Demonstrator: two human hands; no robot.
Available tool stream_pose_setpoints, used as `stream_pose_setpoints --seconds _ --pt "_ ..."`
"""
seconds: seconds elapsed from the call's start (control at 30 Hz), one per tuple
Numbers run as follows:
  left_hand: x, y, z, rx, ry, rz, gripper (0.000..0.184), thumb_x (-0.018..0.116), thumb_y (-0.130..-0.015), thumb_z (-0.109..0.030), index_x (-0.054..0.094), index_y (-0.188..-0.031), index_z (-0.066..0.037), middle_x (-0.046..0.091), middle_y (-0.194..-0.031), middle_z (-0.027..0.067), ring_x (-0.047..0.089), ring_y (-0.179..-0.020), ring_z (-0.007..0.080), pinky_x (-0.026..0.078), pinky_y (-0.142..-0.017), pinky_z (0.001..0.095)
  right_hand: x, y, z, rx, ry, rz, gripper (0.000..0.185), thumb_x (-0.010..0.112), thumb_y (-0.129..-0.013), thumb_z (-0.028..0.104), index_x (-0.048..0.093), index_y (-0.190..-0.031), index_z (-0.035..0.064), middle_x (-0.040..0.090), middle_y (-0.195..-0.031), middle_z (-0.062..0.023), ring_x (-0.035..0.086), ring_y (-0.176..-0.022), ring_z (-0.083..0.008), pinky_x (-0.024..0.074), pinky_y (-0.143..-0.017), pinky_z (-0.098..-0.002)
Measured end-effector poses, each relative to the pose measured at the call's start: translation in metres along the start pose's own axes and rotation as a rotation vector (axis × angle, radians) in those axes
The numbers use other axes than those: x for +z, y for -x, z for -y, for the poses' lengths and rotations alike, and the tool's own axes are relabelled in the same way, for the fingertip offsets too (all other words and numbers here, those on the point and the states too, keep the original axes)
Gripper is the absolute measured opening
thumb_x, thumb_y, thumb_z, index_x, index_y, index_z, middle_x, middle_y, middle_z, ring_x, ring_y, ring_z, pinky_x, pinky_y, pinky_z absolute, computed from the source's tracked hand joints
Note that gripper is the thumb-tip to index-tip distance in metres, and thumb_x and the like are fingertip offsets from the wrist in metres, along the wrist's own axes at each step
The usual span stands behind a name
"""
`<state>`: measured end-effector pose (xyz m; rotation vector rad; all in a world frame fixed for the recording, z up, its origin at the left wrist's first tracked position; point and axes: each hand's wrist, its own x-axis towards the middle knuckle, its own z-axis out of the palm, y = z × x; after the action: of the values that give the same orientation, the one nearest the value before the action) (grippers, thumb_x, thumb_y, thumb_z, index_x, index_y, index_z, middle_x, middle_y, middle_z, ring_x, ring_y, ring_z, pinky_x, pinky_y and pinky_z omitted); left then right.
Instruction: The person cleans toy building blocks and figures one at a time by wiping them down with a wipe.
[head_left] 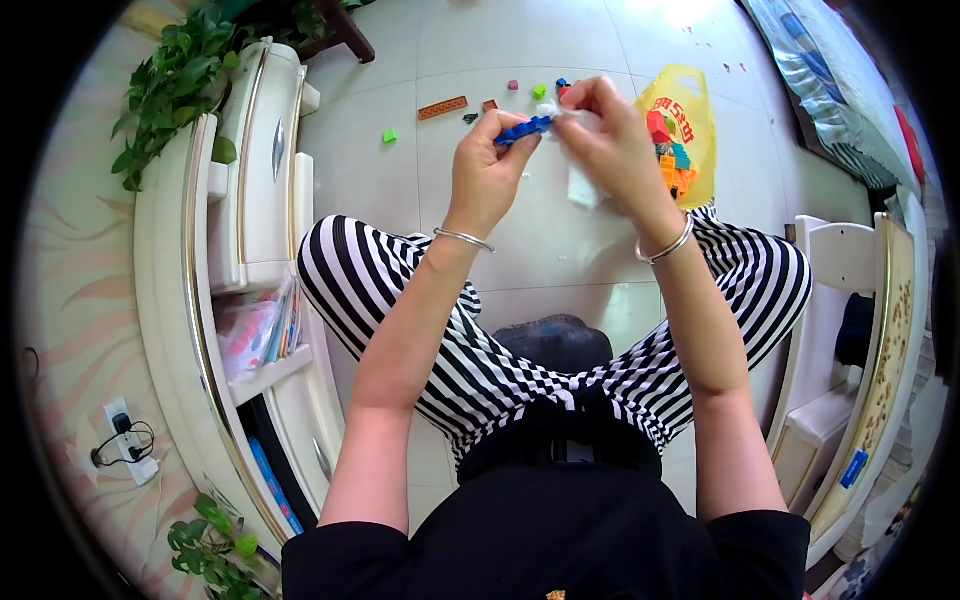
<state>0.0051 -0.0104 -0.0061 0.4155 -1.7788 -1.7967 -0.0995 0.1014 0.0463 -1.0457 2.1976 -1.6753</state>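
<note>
My left hand (pixel 482 172) pinches a blue toy building brick (pixel 521 131) between thumb and fingers, above the floor. Close beside it, my right hand (pixel 618 145) is closed on a white tissue (pixel 584 187). One bunched end of the tissue is at the brick's right end, and the rest hangs below my right hand. The fingers partly cover both brick and tissue. Past my hands lie a long brown brick (pixel 442 108), a green brick (pixel 390 136), a pink brick (pixel 513 85) and a lime brick (pixel 539 91).
To the right, a yellow plastic bag (pixel 704 110) holds several coloured bricks. My striped legs spread around a dark low seat (pixel 553 341). White cabinets (pixel 265 170) with plants stand at left; a white chair-like piece (pixel 842 240) is at right.
</note>
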Motion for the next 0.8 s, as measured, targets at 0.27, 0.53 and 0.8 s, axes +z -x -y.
stream_pose_setpoints --seconds 0.27,0.53,0.8 --pt "-0.005 -0.001 -0.015 -0.208 0.426 0.060 0.013 0.059 -0.087 0.000 0.057 -0.099 -0.002 0.063 -0.099 0.0069 0.062 -0.091 0.0162 0.054 -0.083 0.0354 -0.015 0.007 0.002 -0.007 -0.036 0.104 0.020 0.063 -0.075 0.008 0.051 -0.089 -0.0001 0.060 -0.080 -0.0071 0.059 -0.074 -0.0140 0.0481 -0.070 -0.0269" --pt "-0.006 -0.002 -0.017 -0.234 0.386 0.182 0.011 0.061 -0.086 -0.001 0.058 -0.097 -0.003 0.062 -0.094 0.0042 0.062 -0.087 0.0154 0.055 -0.082 0.0353 -0.032 -0.014 0.005 0.242 -0.073 0.260 0.025 0.065 -0.073 0.011 0.054 -0.093 -0.0008 0.058 -0.081 -0.0057 0.056 -0.072 -0.0114 0.0469 -0.065 -0.0248" --pt "-0.006 -0.002 -0.011 -0.192 0.160 0.184 0.012 0.068 -0.080 -0.001 0.062 -0.088 -0.006 0.061 -0.087 -0.0016 0.057 -0.084 0.0074 0.049 -0.079 0.0232 -0.031 -0.013 -0.004 0.205 -0.054 0.356 0.016 0.063 -0.079 0.007 0.052 -0.090 0.0028 0.054 -0.085 -0.0008 0.052 -0.078 -0.0068 0.0433 -0.071 -0.0202"
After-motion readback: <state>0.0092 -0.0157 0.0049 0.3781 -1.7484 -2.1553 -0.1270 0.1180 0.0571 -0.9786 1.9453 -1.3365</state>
